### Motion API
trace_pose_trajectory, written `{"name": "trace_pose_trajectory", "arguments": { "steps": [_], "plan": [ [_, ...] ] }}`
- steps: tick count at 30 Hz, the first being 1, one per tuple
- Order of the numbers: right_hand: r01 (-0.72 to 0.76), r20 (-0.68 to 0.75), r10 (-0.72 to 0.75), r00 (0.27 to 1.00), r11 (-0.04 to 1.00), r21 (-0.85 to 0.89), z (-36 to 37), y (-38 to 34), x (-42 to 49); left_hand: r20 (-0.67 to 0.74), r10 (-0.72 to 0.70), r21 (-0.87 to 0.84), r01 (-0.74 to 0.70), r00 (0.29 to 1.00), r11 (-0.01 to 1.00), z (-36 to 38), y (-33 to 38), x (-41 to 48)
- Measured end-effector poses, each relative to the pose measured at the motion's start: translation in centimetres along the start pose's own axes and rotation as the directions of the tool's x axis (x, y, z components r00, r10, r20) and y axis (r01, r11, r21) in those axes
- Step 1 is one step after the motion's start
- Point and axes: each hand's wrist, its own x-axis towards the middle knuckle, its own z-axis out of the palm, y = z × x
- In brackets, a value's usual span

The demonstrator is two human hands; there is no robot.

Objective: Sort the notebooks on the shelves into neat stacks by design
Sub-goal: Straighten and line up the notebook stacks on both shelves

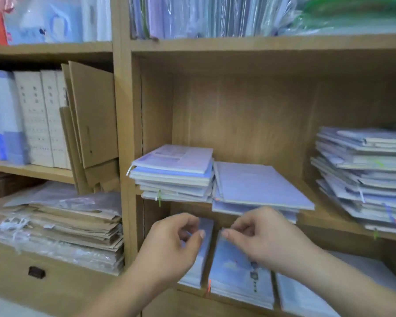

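Motion blur smears the lower centre: the left hand (169,245) and right hand (265,236) hover, fingers curled, over glossy blue notebooks (240,271) on the bottom shelf, and I cannot tell if they grasp anything. Cover print is illegible. Soft lavender stacks (173,175) lie mid-frame on the wooden shelf (329,221). The frame's right edge cuts off the right stack (364,177).

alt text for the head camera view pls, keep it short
A person's left hand and right hand hover, fingers curled, over blue notebooks on a lower shelf. On the shelf above lie a left stack, a middle stack and a taller, untidy right stack.
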Motion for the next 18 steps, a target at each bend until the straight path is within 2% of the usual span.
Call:
{"name": "trace_pose_trajectory", "arguments": {
  "steps": [2,4,5,7,9,11,13,15,18],
  "plan": [
    [0.068,-0.212,-0.089,0.973,0.992,-0.105,-3.7,0.0,0.1,-0.034,-0.003,-0.048,0.002,0.999,0.999,-0.2,2.4,2.3],
    [0.108,-0.411,-0.152,0.899,0.986,-0.128,-6.2,1.0,0.7,-0.019,-0.018,-0.035,0.018,1.000,0.999,0.3,4.3,4.3],
    [0.117,-0.465,-0.170,0.869,0.983,-0.141,-6.9,2.1,1.3,0.000,-0.025,-0.021,0.025,1.000,0.999,0.7,5.0,5.1],
    [0.008,-0.426,-0.109,0.898,0.973,-0.230,-7.6,4.4,2.8,0.055,-0.046,0.052,0.043,0.997,0.998,1.8,5.8,6.1],
    [-0.143,-0.287,0.072,0.955,0.962,-0.234,-7.5,6.5,3.9,0.090,-0.070,0.118,0.059,0.994,0.991,2.8,6.2,6.4],
    [-0.237,-0.127,0.223,0.966,0.966,-0.107,-7.1,7.7,4.6,0.084,-0.084,0.147,0.071,0.993,0.987,3.6,6.0,6.4],
    [-0.289,-0.036,0.294,0.955,0.951,0.108,-6.6,8.3,5.7,0.055,-0.113,0.177,0.102,0.992,0.979,4.2,5.6,6.5],
    [-0.334,-0.011,0.349,0.937,0.906,0.261,-6.3,8.6,6.7,0.047,-0.158,0.152,0.149,0.986,0.977,4.4,5.7,6.5],
    [-0.354,-0.118,0.414,0.902,0.869,0.345,-5.9,8.6,8.0,0.018,-0.223,0.037,0.222,0.975,0.974,4.7,6.1,6.6]
  ]
}}
